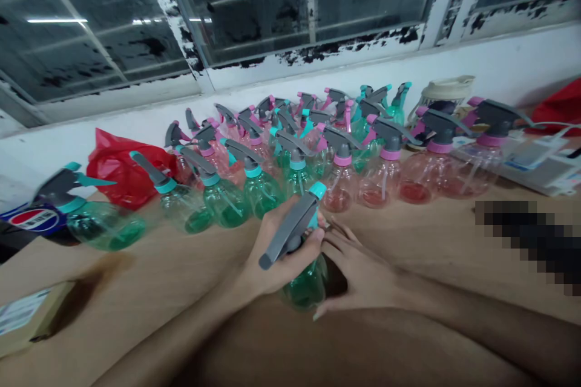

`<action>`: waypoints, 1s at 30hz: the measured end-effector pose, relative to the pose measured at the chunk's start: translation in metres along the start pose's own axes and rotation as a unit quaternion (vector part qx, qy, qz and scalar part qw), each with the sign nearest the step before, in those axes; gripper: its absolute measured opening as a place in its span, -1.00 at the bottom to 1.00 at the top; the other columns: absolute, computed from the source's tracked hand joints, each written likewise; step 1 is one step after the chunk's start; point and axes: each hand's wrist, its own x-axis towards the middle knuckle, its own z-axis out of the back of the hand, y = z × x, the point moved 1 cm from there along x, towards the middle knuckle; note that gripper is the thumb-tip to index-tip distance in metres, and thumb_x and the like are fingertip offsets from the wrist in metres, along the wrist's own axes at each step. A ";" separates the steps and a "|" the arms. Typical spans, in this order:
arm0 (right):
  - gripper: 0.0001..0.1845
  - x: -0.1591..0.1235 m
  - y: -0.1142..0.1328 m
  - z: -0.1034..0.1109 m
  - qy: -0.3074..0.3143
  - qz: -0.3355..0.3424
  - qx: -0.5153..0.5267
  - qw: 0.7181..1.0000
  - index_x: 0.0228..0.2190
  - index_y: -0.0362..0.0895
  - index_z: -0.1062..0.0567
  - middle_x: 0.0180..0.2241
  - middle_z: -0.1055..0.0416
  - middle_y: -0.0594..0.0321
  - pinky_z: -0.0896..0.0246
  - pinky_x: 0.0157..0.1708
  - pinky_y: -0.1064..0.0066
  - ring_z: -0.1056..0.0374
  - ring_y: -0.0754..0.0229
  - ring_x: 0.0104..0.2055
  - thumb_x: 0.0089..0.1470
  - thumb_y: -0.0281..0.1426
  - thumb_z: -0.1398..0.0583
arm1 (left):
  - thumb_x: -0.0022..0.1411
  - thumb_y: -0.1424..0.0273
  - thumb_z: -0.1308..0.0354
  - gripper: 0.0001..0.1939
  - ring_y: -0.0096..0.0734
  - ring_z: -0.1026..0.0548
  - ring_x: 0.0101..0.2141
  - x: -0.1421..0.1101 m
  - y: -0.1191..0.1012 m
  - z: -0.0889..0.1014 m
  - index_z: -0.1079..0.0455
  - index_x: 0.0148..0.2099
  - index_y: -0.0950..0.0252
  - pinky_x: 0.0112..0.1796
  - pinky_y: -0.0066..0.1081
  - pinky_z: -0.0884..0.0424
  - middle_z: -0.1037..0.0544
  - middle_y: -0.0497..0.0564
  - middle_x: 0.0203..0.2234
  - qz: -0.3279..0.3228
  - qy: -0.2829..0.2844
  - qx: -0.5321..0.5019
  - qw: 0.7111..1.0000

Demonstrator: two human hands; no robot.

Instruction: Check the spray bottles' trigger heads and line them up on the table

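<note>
My left hand (265, 269) is wrapped round the neck of a green spray bottle (305, 287), its thumb lying across just below the grey spray head. The bottle stands in front of me on the table with a teal nozzle tip pointing away. Close against its right side is my right hand (363, 272), fingers spread toward the nozzle and thumb held apart near the base. Whether those fingertips touch the bottle I cannot tell. Behind both hands stand several more spray bottles, green ones (227, 202) with teal collars and pink ones (338, 190) with pink collars.
A red plastic bag (120, 163) lies at the back left. Farther left, a green spray bottle (109, 227) sits by a Pepsi bottle (36, 221). A cardboard box (34, 317) is at the left edge. A white tub (447, 94) stands by the wall under the windows.
</note>
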 end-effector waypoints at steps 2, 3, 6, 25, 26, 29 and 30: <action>0.01 0.000 0.000 0.000 0.004 -0.007 0.001 1.000 0.20 -0.15 -0.17 0.19 -0.20 -0.06 0.27 0.23 -0.17 -0.04 -0.18 0.25 -0.18 0.10 -0.26 | 0.12 0.34 -0.08 -0.92 -0.39 -0.41 -0.48 -0.001 0.002 0.000 -0.29 -0.30 0.20 -0.43 -0.37 -0.44 -0.42 -0.06 -0.46 0.016 -0.001 -0.008 1.000; 0.00 0.000 0.000 0.000 0.006 -0.012 0.001 1.000 0.18 -0.16 -0.20 0.19 -0.20 -0.07 0.26 0.22 -0.17 -0.06 -0.18 0.24 -0.18 0.12 -0.25 | 0.11 0.33 -0.10 -0.91 -0.40 -0.39 -0.52 -0.001 0.003 0.000 -0.29 -0.31 0.20 -0.46 -0.37 -0.43 -0.40 -0.08 -0.50 0.025 0.002 -0.012 1.000; 0.02 0.000 0.000 -0.002 0.013 -0.022 -0.001 1.000 0.15 -0.20 -0.26 0.16 -0.24 -0.10 0.25 0.22 -0.17 -0.06 -0.20 0.23 -0.21 0.16 -0.24 | 0.11 0.31 -0.12 -0.89 -0.44 -0.35 -0.58 -0.003 0.006 -0.001 -0.29 -0.31 0.20 -0.53 -0.41 -0.40 -0.34 -0.13 -0.59 0.044 0.012 -0.018 0.999; -0.05 -0.001 -0.002 -0.002 -0.007 -0.024 0.034 0.999 0.05 -0.20 -0.32 0.05 -0.35 -0.06 0.08 0.17 -0.04 -0.16 -0.15 0.15 -0.22 0.19 -0.23 | 0.06 0.19 -0.24 -0.33 -0.07 -0.43 -0.09 -0.024 0.002 0.018 -0.14 0.21 0.12 -0.08 -0.09 -0.37 -0.46 0.06 -0.10 0.018 0.070 0.158 0.985; -0.05 -0.002 -0.002 -0.002 -0.009 -0.026 0.031 0.999 0.03 -0.21 -0.34 0.04 -0.35 -0.08 0.05 0.15 -0.04 -0.17 -0.15 0.14 -0.23 0.20 -0.22 | 0.10 0.19 -0.23 -0.34 -0.07 -0.42 -0.07 -0.026 -0.001 0.019 -0.14 0.22 0.13 -0.06 -0.09 -0.36 -0.45 0.06 -0.08 0.023 0.078 0.167 0.983; -0.04 -0.002 0.001 -0.001 -0.006 -0.040 0.027 0.999 0.00 -0.21 -0.36 0.03 -0.35 -0.08 -0.05 0.10 -0.03 -0.19 -0.16 0.13 -0.26 0.24 -0.21 | 0.22 0.18 -0.13 -0.52 -0.12 -0.43 -0.07 -0.032 -0.012 0.025 -0.22 0.15 0.17 -0.05 -0.14 -0.35 -0.47 0.05 -0.09 0.050 0.088 0.181 0.978; -0.03 -0.003 0.002 0.000 -0.004 -0.046 0.024 0.999 0.00 -0.21 -0.36 0.03 -0.35 -0.09 -0.08 0.08 -0.03 -0.19 -0.17 0.13 -0.27 0.24 -0.21 | 0.25 0.18 -0.10 -0.60 -0.15 -0.44 -0.08 -0.033 -0.014 0.026 -0.28 0.10 0.18 -0.05 -0.16 -0.35 -0.49 0.04 -0.10 0.063 0.084 0.183 0.977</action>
